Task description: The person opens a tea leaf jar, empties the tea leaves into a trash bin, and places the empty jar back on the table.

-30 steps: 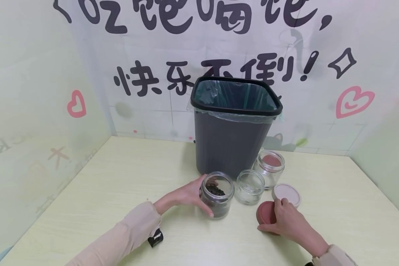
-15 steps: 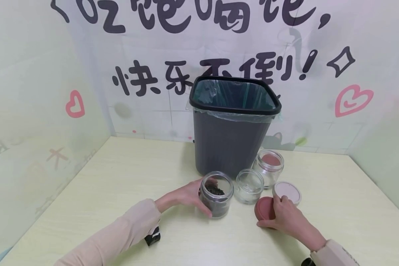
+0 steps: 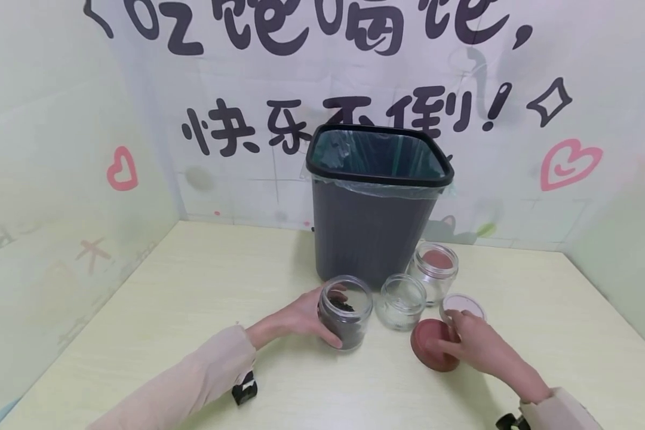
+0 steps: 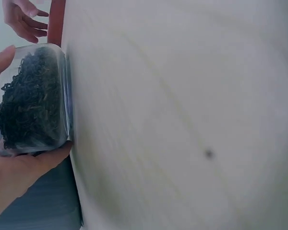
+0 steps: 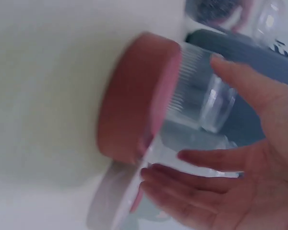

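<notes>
My left hand grips a clear glass jar, thumb on the near side and fingers round the far side. Dark, twisted dry leaves, like tea, fill its lower part, plain in the left wrist view. The jar has no lid on. At the right, my right hand hovers over a red round lid lying on the table. In the right wrist view its fingers are spread and apart from the lid. A pale pink lid lies beside the red one, partly behind the hand.
An uncovered glass jar stands right of the leaf jar. Behind it is another jar with a reddish round surface showing inside. A dark grey bin with a bag liner stands at the back, before a printed wall sheet.
My right hand has let go of the red lid, which now lies flatter on the table, and has drawn slightly right. The left hand and leaf jar have shifted slightly left.
</notes>
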Tool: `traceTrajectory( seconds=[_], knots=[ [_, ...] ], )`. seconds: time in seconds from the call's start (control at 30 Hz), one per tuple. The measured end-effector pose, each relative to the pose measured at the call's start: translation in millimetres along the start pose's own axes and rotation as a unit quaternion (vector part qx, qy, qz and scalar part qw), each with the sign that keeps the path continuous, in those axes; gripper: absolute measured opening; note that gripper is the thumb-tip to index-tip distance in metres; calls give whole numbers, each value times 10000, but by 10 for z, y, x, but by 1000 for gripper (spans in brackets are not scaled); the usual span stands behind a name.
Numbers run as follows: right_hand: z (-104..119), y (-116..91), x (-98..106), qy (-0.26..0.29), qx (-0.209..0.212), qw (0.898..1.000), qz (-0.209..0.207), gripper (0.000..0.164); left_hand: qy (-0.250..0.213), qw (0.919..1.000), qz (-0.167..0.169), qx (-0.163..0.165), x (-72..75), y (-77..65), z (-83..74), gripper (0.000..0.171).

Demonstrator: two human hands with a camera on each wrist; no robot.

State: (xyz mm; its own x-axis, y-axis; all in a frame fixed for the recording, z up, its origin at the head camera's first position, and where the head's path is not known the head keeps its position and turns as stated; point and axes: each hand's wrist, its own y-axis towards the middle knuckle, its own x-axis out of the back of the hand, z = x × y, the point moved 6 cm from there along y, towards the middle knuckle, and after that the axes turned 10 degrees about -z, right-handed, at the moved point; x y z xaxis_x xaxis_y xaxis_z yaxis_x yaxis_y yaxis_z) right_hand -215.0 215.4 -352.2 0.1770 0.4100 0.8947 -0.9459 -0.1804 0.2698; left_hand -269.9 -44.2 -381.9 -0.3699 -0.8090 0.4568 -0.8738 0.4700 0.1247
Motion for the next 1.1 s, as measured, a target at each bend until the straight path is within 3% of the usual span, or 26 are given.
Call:
traceTrajectory(
  seconds=[0.07, 0.27, 0.43, 0.53, 0.73, 0.87, 1.1],
  knots=[
    [12, 44, 96, 229, 103, 9993, -281, 38, -110, 9998, -98, 141, 61, -20, 27, 92],
    [37, 206, 384, 927, -193, 9924, -787, 47, -281, 9975, -447, 460, 295, -89, 105, 88],
    [55, 390, 581, 1144, -398, 9887, -883, 49, -133, 9917, -1051, 734, 566, -129, 138, 90],
    [66, 528, 680, 1459, -473, 9848, -810, 52, -193, 9887, -1307, 703, 745, -133, 90, 91],
    [164, 830, 927, 2403, -753, 9663, -534, 66, -235, 9843, -1697, 428, 1181, -82, -144, 96],
    [278, 1038, 1099, 2676, -1014, 9571, -456, 75, -132, 9803, -1941, 350, 1481, -35, -353, 96],
    [400, 1302, 1286, 2484, -1241, 9591, -556, 85, 552, 9728, -2241, 184, 1837, 34, -772, 100]
  ],
)
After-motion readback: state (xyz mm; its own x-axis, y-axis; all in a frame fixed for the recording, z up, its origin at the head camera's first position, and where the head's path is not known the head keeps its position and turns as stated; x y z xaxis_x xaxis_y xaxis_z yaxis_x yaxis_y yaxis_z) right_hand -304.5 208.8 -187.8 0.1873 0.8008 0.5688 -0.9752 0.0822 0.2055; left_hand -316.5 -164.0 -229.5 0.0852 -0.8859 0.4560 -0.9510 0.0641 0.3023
